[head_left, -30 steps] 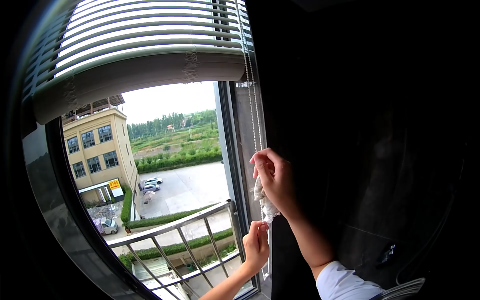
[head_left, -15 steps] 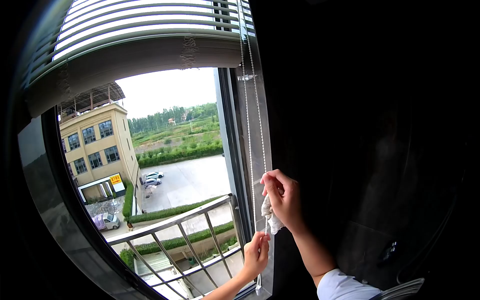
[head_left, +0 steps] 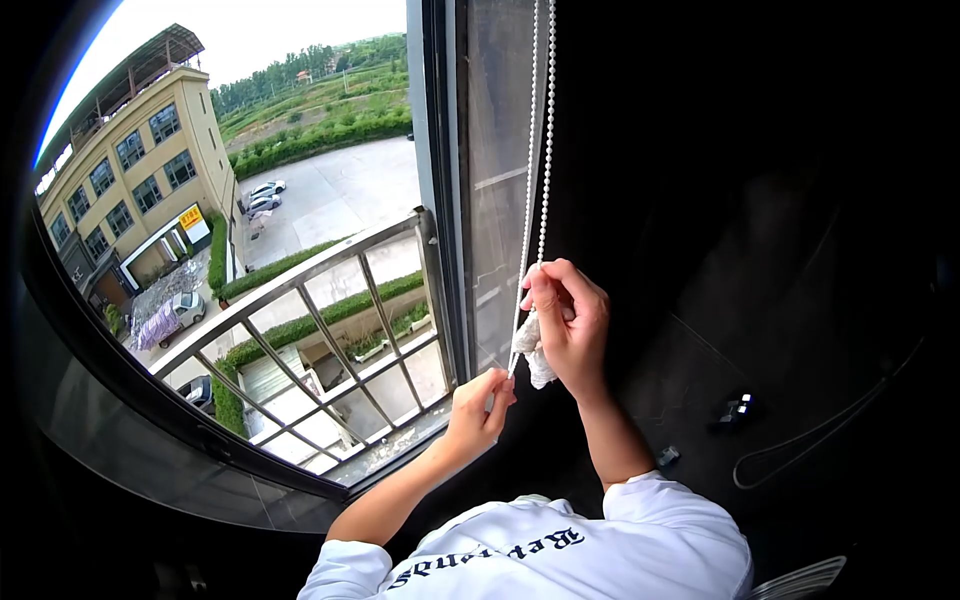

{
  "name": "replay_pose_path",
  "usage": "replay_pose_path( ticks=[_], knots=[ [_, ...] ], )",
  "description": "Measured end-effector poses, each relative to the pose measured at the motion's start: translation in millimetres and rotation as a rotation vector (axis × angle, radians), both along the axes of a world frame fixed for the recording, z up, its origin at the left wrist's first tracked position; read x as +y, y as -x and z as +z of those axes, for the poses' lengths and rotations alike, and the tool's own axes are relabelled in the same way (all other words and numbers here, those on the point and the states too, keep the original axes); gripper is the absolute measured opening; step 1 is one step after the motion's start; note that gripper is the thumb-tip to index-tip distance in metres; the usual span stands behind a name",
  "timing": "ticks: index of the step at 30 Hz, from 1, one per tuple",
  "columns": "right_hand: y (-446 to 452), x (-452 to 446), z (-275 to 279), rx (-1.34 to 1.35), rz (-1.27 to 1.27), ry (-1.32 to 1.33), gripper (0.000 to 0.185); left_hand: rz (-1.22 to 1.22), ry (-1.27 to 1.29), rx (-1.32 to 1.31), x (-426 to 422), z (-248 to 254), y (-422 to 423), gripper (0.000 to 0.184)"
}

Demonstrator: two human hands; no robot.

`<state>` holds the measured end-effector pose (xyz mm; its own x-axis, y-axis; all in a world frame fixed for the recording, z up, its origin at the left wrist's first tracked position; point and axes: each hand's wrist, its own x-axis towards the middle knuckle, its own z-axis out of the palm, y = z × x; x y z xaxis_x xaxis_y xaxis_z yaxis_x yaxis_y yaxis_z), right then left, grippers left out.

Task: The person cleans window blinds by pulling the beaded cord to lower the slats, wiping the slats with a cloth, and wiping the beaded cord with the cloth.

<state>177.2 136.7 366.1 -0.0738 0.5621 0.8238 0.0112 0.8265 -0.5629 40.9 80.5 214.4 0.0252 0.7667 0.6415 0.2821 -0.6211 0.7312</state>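
Note:
A white beaded blind chain [head_left: 546,165] hangs in two strands beside the window frame. My right hand [head_left: 575,325] is closed, thumb and fingertips pinching the right-hand strand. A crumpled white cloth or tissue [head_left: 541,366] pokes out under the same hand, partly hidden by its fingers. Lower and to the left, my left hand [head_left: 478,412] pinches the chain between thumb and fingers. The chain's lower end is out of sight behind that hand.
To the left, the window opening has a metal railing [head_left: 300,285] across its lower part. The dark window frame [head_left: 440,150] stands beside the chain. A thin cable [head_left: 800,435] and a small dark object with a bright spot [head_left: 738,408] lie at the lower right.
The view has tipped downward, so the blind slats have left the picture and the white shirt shows. Both hands stay on the chain, the left still below the right.

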Motion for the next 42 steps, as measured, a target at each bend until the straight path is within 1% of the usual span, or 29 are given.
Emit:
replay_pose_path(
  ticks=[2,8,10,11,12,14,15,16,18,19,21,23,24,25,26,28,29,31,32,34,37,39,42],
  knots=[
    [-1,-2,-16,-0.04,-0.016,0.011,0.013,0.02,-0.019,0.11,-2,-10,3,0.006],
    [-5,-7,-61,-0.084,-0.093,0.035,0.013,0.024,0.023,0.134,-7,-37,5,0.006],
    [-4,-12,-73,-0.069,-0.091,0.057,0.015,0.018,-0.001,0.185,-5,-47,7,0.007],
    [-4,-13,-80,-0.06,-0.086,0.062,0.015,0.019,0.052,0.218,-6,-52,9,0.012],
    [-5,-15,-86,-0.062,-0.09,0.068,0.015,0.014,0.058,0.217,-7,-56,10,0.012],
    [-7,-17,-97,-0.091,-0.111,0.061,0.016,0.071,0.096,0.235,-7,-62,11,0.02],
    [-9,-19,-104,-0.094,-0.121,0.062,0.016,0.056,0.11,0.116,-7,-55,12,0.03],
    [-10,-19,-110,-0.093,-0.121,0.064,0.016,0.03,0.133,0.051,-5,-48,13,0.036],
    [-11,-20,-116,-0.133,-0.147,0.052,0.016,0.002,0.128,-0.129,-3,-25,11,0.034],
    [-9,-24,-116,-0.109,-0.142,0.065,0.015,0.005,0.129,-0.128,-3,-9,10,0.034],
    [-5,-28,-119,-0.11,-0.149,0.051,0.014,-0.089,0.044,-0.183,-4,24,5,0.032],
    [-5,-31,-123,-0.151,-0.208,0.014,0.011,-0.13,0.056,-0.217,-8,52,-5,0.033],
    [0,-32,-123,-0.1,-0.195,0.019,0.009,-0.175,0.067,-0.25,-6,61,-9,0.033],
    [0,-32,-127,-0.11,-0.192,0.038,0.008,-0.205,0.068,-0.231,0,62,-11,0.033],
    [-1,-34,-133,-0.119,-0.189,0.059,0.006,-0.109,-0.034,-0.135,3,70,-15,0.033],
    [0,-36,-140,-0.118,-0.159,0.075,0.003,-0.207,0.065,-0.352,5,84,-24,0.024],
    [1,-38,-145,-0.115,-0.148,0.088,0.003,-0.201,0.063,-0.351,5,84,-27,0.024],
    [3,-38,-148,-0.121,-0.132,0.078,0.004,-0.166,0.149,-0.467,8,82,-30,0.017],
    [5,-39,-149,-0.121,-0.127,0.076,0.004,-0.139,0.077,-0.469,9,78,-35,0.019],
    [7,-45,-149,-0.124,-0.08,0.088,0.005,-0.109,0.1,-0.446,7,62,-30,0.021],
    [8,-44,-182,-0.174,-0.106,0.124,0.005,-0.116,0.101,-0.418,10,28,-24,0.018],
    [7,-49,-192,-0.214,-0.094,0.178,0.005,-0.029,0.115,-0.36,7,8,-21,0.02],
    [11,-51,-209,-0.213,-0.113,0.19,0.006,0.02,0.111,-0.319,6,0,-14,0.019]
  ],
)
